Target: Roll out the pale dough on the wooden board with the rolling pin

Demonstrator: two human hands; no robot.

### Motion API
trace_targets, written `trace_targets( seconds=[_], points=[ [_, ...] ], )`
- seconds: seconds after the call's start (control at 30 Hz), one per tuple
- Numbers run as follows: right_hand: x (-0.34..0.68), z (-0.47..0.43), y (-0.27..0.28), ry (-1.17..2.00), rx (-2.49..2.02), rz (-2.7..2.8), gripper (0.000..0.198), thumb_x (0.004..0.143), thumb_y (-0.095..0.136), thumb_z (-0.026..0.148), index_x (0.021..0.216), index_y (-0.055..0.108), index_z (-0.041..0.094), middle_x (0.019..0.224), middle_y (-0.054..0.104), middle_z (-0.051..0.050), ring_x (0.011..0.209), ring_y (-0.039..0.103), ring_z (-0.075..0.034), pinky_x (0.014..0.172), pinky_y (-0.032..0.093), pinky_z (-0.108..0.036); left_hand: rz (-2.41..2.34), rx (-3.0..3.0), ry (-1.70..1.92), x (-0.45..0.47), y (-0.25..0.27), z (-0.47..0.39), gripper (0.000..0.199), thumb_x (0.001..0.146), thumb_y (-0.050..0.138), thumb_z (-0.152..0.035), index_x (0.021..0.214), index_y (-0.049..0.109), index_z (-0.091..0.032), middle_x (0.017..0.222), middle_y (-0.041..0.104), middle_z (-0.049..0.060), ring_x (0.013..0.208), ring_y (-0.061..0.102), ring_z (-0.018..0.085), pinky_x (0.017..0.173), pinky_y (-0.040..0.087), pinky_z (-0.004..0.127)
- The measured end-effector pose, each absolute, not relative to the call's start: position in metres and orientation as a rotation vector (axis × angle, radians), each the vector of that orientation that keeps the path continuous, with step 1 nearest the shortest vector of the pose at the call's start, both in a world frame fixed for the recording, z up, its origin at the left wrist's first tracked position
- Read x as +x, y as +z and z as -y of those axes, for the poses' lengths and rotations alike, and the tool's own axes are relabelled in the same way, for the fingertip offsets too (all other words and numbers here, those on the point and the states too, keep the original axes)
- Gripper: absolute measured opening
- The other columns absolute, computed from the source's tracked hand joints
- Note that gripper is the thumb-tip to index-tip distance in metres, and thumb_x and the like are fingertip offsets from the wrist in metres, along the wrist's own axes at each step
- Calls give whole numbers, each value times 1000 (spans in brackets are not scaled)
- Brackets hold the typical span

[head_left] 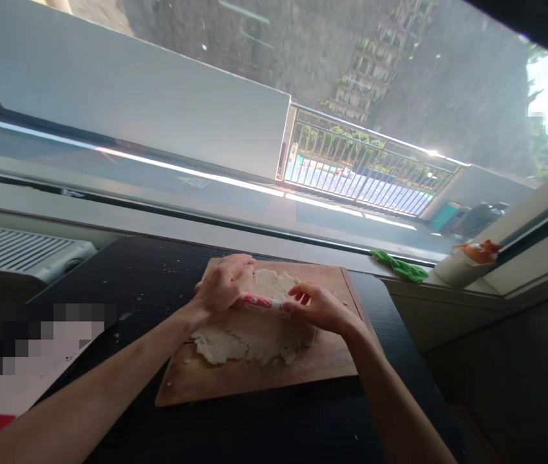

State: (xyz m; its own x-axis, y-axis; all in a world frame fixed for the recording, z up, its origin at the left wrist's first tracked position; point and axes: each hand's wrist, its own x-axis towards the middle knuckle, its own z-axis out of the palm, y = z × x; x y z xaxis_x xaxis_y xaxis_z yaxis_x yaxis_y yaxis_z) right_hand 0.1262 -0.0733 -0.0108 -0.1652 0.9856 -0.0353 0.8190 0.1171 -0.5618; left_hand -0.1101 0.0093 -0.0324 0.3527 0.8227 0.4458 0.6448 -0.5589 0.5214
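Note:
A pale sheet of dough point(254, 341) with ragged, cracked edges is spread over a wooden board point(191, 380). Across it lies a slim red-and-white cylinder point(261, 301); its exact kind does not show. My left hand point(225, 282) is closed over the left end of this cylinder, covering that end. At the right end, my right hand point(319, 307) grips it with curled fingers and the thumb along it. Dough shows both beyond the cylinder and on the near side of it.
The board rests on a dark table point(123, 277) dotted with pale crumbs. Behind it runs a windowsill with a green cloth point(402, 267) and a light pot point(460, 265) holding something orange. A white radiator point(22, 251) stands at the left, below the large window.

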Motion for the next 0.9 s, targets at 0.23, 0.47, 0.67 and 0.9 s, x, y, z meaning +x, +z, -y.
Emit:
trace_targets(
  seconds=[0.23, 0.47, 0.67, 0.9],
  points=[
    [134, 97, -19, 203, -1894, 2084, 20, 89, 55, 36, 87, 63, 19, 93, 58, -4, 83, 54, -15, 72, 37, -25, -1653, 2092, 1069, -155, -34, -4, 37, 84, 38, -37, 98, 66, -17, 105, 69, 7, 99, 62, 20, 88, 47, 29],
    [211, 116, -23, 138, -2356, 1787, 30, 89, 49, 40, 90, 68, 17, 93, 62, -9, 80, 57, -18, 67, 36, -27, -1808, 2267, 256, -136, -16, -11, 56, 73, 42, -66, 76, 68, -17, 86, 70, 14, 80, 65, 28, 74, 46, 37],
    [202, 113, -10, -10, -2333, 1792, 31, 86, 54, 36, 107, 66, 17, 102, 63, -12, 95, 58, -23, 79, 40, -31, -1532, 2299, 177, -116, -6, -33, 45, 62, 54, -63, 60, 62, -18, 70, 65, 8, 71, 61, 23, 60, 39, 28],
    [140, 61, -7, 353, -1960, 1894, 20, 81, 58, 34, 75, 68, 19, 97, 70, -7, 77, 60, -17, 69, 44, -26, -1349, 2034, 188, -114, -10, -35, 28, 55, 64, -45, 57, 60, -18, 57, 55, -1, 63, 56, 18, 55, 37, 24]
  ],
)
